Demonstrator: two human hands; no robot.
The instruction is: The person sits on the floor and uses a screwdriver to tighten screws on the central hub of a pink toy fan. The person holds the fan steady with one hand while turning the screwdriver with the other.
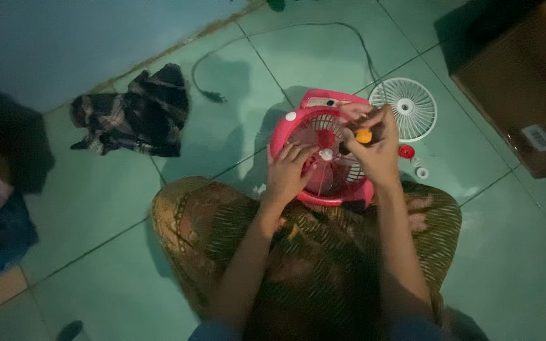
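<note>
1. Left hand (287, 169): forearm up from the lap, fingers loosely curled and spread, resting on the lower left of the pink fan (323, 158), steadying its rim and grille.
2. Right hand (375, 146): forearm up along the right, wrist bent inward, fingers closed around a dark tool with orange end (363, 135), held over the fan's centre; tip hidden.
3. Pink fan: front grille off, lying face up on the floor just past the knees, near edge against the patterned skirt (235, 233).
4. White round grille (406, 108) flat on the floor just right of the fan; red cap (406, 151) and small white parts (420, 169) between them, near the right wrist.
5. Black cord (298, 31) looping from the fan toward the wall, plug (215, 96) lying left of the fan.
6. Crumpled plaid cloth (135, 113) well left, near the wall base.
7. Brown cardboard box (526, 88) at far right corner.
8. Green tiled floor (96, 208), blue wall (64, 38), dim light.
</note>
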